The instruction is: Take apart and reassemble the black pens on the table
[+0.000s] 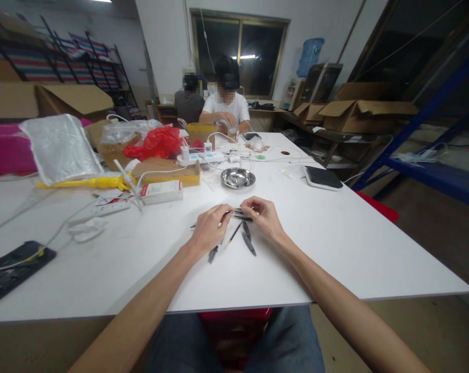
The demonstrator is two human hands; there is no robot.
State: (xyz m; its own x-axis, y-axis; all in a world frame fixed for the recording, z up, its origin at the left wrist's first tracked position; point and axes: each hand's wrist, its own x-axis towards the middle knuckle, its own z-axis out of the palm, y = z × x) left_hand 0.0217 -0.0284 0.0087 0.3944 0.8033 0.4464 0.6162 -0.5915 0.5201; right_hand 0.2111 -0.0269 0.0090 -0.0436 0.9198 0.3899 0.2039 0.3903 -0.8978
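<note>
Head view: both hands are meeting at the centre of the frame, above the white bench (296,243).
Left hand (211,228): its fingertips are pinching the left ends of slender dark pen parts (241,213).
Right hand (266,217): thumb and fingers are closing on the right ends of those parts, just right of centre.
Why held so: the two-ended grip is probably keeping the thin parts level and side by side; lying low, they are perhaps using the bench as a backstop.
Pen pieces below: one thin pen refill (233,234) is slanting between the hands, two dark curved pieces (249,244) are lying right of it, and one dark pen piece (213,254) is lying lower left. They are probably sitting there to be within easy reach.
Count in the fingers: several parts are overlapping, so the exact number cannot be told.
Metal dish (237,187): one, standing just beyond the hands and holding small pieces too blurred to count.
Surroundings: one white carton (162,192) is lying left of the dish, one tablet-like device (323,177) right of it.
</note>
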